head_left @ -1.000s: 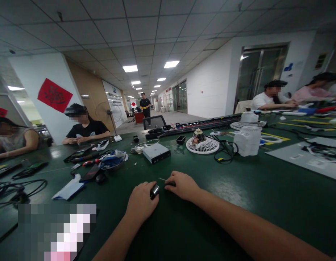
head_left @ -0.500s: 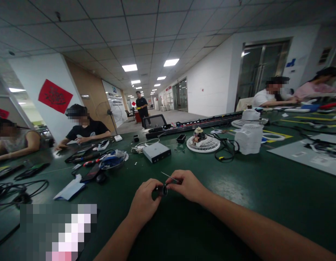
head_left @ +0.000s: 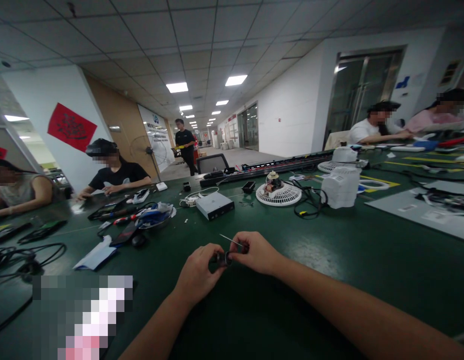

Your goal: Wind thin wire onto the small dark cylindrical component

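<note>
My left hand [head_left: 199, 275] is closed around a small dark cylindrical part [head_left: 223, 258] whose round open end faces right. My right hand [head_left: 254, 254] grips a thin metal rod [head_left: 230, 240], its tip pointing up and to the left. The right fingertips also touch the rim of the cylindrical part. Both hands are held close together just above the green table [head_left: 254, 310]. What kind of tool the rod belongs to is hidden by the right fingers.
Ahead lie a silver disc drive [head_left: 215, 205], a small black tray [head_left: 249, 187], a white fan grille with a motor [head_left: 279, 192] and a white plastic housing [head_left: 340, 187]. Tools, a blue bundle [head_left: 154, 215] and paper [head_left: 96, 254] lie left. Several people sit around; one person stands behind.
The view has shifted slightly. Both hands keep nearly the same pose on the cylindrical part and the rod. The standing person in the background has moved left and come nearer.
</note>
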Tool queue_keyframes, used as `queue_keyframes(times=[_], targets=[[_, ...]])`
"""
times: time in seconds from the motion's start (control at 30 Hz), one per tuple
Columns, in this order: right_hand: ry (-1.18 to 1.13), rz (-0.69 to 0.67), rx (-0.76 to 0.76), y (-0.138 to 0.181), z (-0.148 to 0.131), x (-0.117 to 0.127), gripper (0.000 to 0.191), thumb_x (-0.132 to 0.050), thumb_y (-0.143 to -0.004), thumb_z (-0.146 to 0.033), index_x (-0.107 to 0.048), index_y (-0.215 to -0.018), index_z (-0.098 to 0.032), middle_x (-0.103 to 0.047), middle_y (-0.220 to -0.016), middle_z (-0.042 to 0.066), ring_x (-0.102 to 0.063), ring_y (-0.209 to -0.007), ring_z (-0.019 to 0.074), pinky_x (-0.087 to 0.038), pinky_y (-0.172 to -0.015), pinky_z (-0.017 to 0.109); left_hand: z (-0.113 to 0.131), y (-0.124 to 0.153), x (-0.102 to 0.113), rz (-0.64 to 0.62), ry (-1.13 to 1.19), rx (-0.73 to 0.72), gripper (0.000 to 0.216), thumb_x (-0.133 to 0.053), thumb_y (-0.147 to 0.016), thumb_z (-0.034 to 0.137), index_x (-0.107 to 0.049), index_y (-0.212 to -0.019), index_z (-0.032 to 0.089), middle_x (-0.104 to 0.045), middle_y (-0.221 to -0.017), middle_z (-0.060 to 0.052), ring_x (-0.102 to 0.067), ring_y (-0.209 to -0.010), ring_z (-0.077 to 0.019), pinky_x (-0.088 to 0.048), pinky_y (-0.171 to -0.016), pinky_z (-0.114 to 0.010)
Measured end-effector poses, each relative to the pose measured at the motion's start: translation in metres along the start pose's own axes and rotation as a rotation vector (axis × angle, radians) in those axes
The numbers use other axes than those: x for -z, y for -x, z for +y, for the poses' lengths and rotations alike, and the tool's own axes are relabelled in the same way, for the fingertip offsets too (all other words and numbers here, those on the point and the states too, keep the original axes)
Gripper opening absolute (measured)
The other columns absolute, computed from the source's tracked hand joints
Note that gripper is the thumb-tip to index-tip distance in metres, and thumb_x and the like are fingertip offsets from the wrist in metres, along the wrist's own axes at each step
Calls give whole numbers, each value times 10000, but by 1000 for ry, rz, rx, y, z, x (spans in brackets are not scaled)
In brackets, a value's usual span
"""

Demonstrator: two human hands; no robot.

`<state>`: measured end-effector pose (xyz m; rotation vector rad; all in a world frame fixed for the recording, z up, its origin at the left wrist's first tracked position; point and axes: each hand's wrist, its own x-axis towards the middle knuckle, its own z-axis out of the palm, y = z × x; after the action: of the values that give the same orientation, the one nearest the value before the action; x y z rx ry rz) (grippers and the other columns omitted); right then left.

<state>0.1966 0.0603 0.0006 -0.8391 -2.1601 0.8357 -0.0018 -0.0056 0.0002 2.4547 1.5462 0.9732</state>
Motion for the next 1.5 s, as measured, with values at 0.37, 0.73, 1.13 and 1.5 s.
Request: queue_keyframes(times=[0.37, 0.73, 1.13, 1.5], targets=[[-85, -46, -83, 0, 5, -6, 183, -680, -785, -339, -662, -825, -161, -675, -761, 20, -590, -657, 133, -410, -550, 227, 1, 1, 1, 45, 32, -99, 232, -674, -783, 140, -614, -987, 231, -698, -959, -7, -658, -877, -181, -530, -791, -326], [92, 14, -33, -2, -5, 5, 196, -529, -903, -288, -682, -918, -167, -681, -797, 27, -584, -674, 131, -403, -593, 246, -5, -3, 3, 89, -18, -54, 262, -612, -797, 121, -621, -1036, 227, -685, -1016, -38, -645, -934, -204, -520, -841, -362], [438, -49, 226, 1, 0, 16, 243, -572, -908, -300, -723, -1096, -275, -632, -886, 24, -592, -774, 140, -415, -690, 255, -6, -3, 4, 140, -52, 48, 279, -558, -707, 15, -578, -903, 214, -626, -918, -16, -609, -876, -195, -486, -776, -331], [512, -60, 222, 4, -5, 16, 233, -574, -887, -305, -741, -1048, -281, -645, -865, 20, -594, -749, 143, -392, -659, 256, -2, -3, 4, 109, -27, 47, 275, -547, -726, 23, -574, -918, 219, -613, -923, -17, -602, -849, -183, -482, -748, -312]])
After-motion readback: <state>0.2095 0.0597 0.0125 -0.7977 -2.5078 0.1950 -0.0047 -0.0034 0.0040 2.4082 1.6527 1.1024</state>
